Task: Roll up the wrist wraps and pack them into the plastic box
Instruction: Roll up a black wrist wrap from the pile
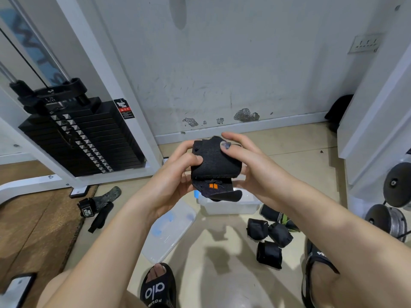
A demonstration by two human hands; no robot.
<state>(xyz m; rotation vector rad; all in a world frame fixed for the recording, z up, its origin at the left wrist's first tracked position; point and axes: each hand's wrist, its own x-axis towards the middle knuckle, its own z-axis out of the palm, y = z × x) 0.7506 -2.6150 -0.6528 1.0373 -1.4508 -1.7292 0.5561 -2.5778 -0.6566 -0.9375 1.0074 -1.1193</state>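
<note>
A black wrist wrap (214, 165) with a small orange tag is held in mid-air in front of me, mostly rolled, its loose end hanging below. My left hand (178, 172) grips its left side with the thumb on top. My right hand (246, 165) grips the right side, thumb pressing the top. Directly below stands the clear plastic box (231, 206), partly hidden by the wrap. Its clear lid (171, 227) with blue clips lies on the floor to the left. Three rolled black wraps (270, 241) lie on the floor at the right.
A weight stack machine (80, 134) with a white frame stands at the left. Unrolled straps (97, 207) lie by the wooden platform. More dark wraps (275, 215) lie right of the box. Dumbbells (391, 210) sit at the far right. My sandalled feet (159, 287) are at the bottom.
</note>
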